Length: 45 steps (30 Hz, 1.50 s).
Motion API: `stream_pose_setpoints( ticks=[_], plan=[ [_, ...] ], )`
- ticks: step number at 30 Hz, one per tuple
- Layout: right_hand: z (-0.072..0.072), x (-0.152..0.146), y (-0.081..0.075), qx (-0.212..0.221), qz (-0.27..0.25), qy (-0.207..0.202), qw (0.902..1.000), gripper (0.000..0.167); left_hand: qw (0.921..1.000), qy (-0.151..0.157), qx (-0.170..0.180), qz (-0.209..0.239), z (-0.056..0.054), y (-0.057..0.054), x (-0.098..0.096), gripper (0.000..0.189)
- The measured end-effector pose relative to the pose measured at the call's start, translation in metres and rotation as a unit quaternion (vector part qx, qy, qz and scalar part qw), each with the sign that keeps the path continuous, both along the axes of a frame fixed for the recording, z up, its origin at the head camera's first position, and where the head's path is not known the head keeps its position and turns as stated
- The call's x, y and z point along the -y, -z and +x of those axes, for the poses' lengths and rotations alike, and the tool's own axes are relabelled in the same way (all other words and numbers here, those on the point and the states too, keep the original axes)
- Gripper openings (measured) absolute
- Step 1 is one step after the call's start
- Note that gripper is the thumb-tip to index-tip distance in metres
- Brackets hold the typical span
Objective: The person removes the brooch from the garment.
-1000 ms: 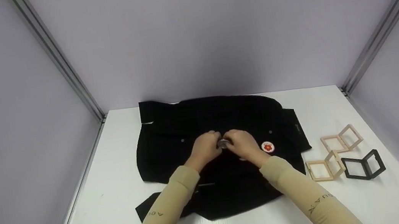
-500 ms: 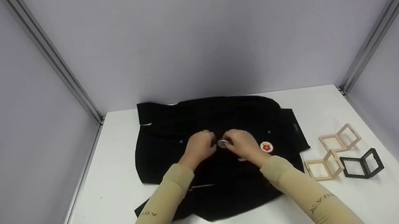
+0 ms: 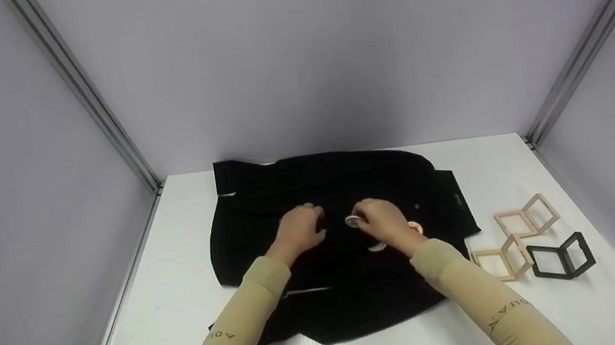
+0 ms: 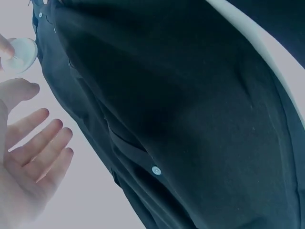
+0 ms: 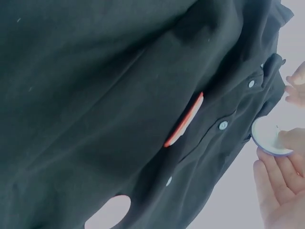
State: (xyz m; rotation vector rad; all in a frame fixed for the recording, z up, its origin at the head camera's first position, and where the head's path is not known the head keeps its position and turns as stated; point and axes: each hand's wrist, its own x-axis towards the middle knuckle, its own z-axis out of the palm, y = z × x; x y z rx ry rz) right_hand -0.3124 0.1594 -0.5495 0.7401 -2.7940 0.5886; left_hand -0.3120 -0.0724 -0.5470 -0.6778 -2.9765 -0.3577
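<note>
A black buttoned shirt [image 3: 344, 179] lies spread on the white table. My right hand [image 3: 384, 222] pinches a round pin badge [image 3: 353, 221] above the shirt's middle, its pale back with the pin showing in the left wrist view [image 4: 26, 53]. In the right wrist view the thumb lies across this badge [image 5: 265, 135], fingers beneath. To its left, my left hand [image 3: 298, 230] holds nothing, its fingers spread and relaxed in the left wrist view. Two more badges are on the shirt: a red-and-white one [image 3: 416, 227], partly behind the right wrist, and another [image 3: 377, 247] seen edge-on.
At the table's right stand two light wooden folding frames [image 3: 493, 277] [image 3: 521, 234] and a black folding frame [image 3: 551, 276], opened like books. Grey panels [image 3: 293, 67] enclose the table at the back and both sides.
The hands have drawn apart: the left let go of the badge and moved left, while the right moved slightly right with the badge in its fingers.
</note>
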Motion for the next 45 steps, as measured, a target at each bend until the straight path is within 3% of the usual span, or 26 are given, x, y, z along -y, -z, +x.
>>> stream_pose_setpoints(
  ticks=[5,14,21,26,37,45],
  plan=[
    [0.001,-0.009,-0.004,-0.003,0.012,0.003,0.9999,0.008,0.9997,0.003,0.01,-0.024,0.001,0.0,0.007,0.042],
    [0.001,-0.023,-0.009,-0.002,0.032,0.019,0.9993,0.007,0.9993,0.004,0.008,-0.037,0.004,0.013,0.024,0.051],
    [0.002,-0.031,-0.011,-0.008,0.039,0.023,0.9989,0.008,0.9966,-0.021,0.056,-0.057,0.008,0.018,0.034,0.072],
    [0.001,-0.036,-0.012,-0.016,0.039,0.019,0.9989,0.008,0.9953,-0.026,0.07,-0.062,0.009,0.019,0.038,0.074],
    [-0.002,-0.047,-0.018,-0.012,0.052,0.033,0.9981,0.009,0.9985,0.006,0.033,-0.044,0.007,0.011,0.028,0.063],
    [0.0,-0.06,-0.019,0.001,0.056,0.048,0.9973,0.012,0.9973,0.01,0.04,-0.06,0.005,0.009,0.013,0.067]
  ],
)
